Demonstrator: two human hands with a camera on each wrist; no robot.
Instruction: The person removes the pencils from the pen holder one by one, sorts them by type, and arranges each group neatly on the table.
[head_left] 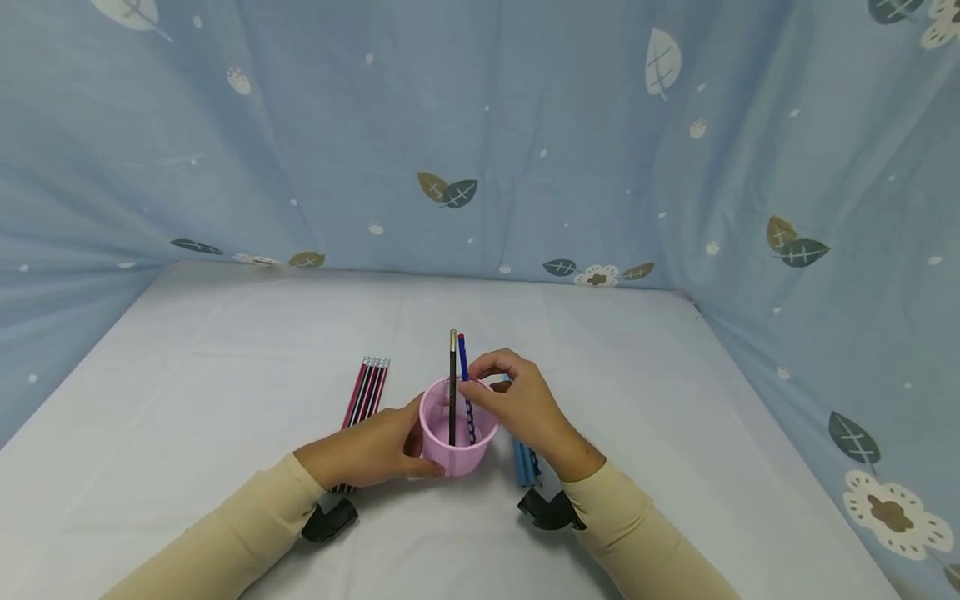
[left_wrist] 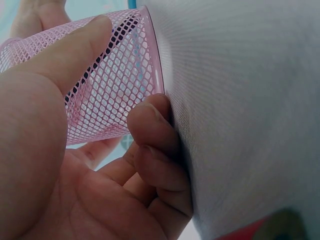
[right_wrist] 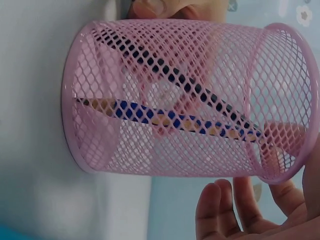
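Observation:
A pink mesh pencil cup (head_left: 459,460) stands upright on the white cloth. My left hand (head_left: 372,447) holds it from the left side, thumb along the near wall; in the left wrist view several fingers (left_wrist: 155,170) curl low by its base. Inside the cup lean a black pencil (head_left: 453,358) and a blue patterned pencil (head_left: 462,350). My right hand (head_left: 527,407) is over the right rim, thumb and forefinger pinching the blue pencil. In the right wrist view the blue pencil (right_wrist: 135,112) has its sharpened point down near the cup's bottom.
Left of the cup lies a row of red-and-black striped pencils (head_left: 367,387), partly covered by my left hand. Several blue pencils (head_left: 524,463) lie to the right, partly beneath my right hand. A blue leaf-print curtain (head_left: 480,125) hangs behind the table (head_left: 247,358).

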